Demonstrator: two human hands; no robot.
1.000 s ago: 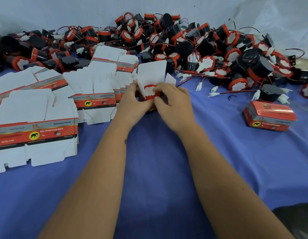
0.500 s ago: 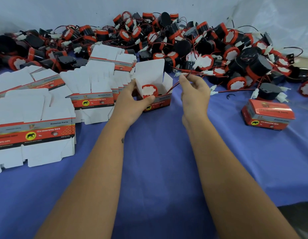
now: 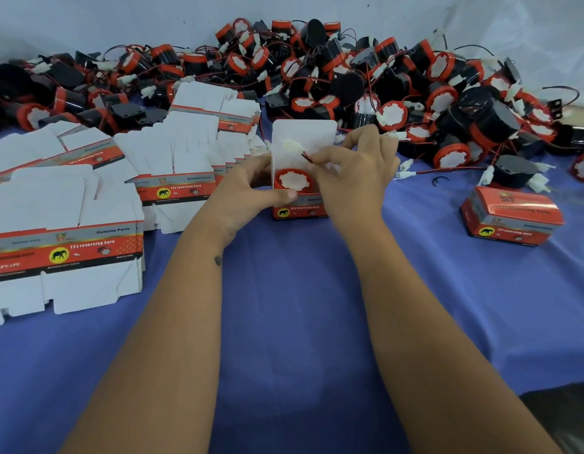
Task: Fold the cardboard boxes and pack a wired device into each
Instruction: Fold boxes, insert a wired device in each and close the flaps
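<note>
At twelve o'clock from my forearms, open box: I am seeing the box (image 3: 300,204) standing on the blue cloth (image 3: 284,306), lid flap raised, a red-rimmed device (image 3: 295,181) sitting inside it.
Left hand: my left hand (image 3: 248,191) is gripping the box's nine o'clock side, thumb lying across the front rim, fingers curled behind the wall.
Right hand: my right hand (image 3: 352,172) is pinching the red-and-black wire (image 3: 307,157) narrowly between thumb and forefinger, just above the device; the other fingers are curling loosely.
Connector: the white connector (image 3: 292,146) is hanging at the wire's end, against the raised flap.
Nine o'clock: flat unfolded boxes (image 3: 64,231) are lying in overlapping stacks.
Twelve to two o'clock: the heap of loose devices (image 3: 349,80) is sprawling along the wall.
Three o'clock: a closed box (image 3: 510,217) is resting well apart.
</note>
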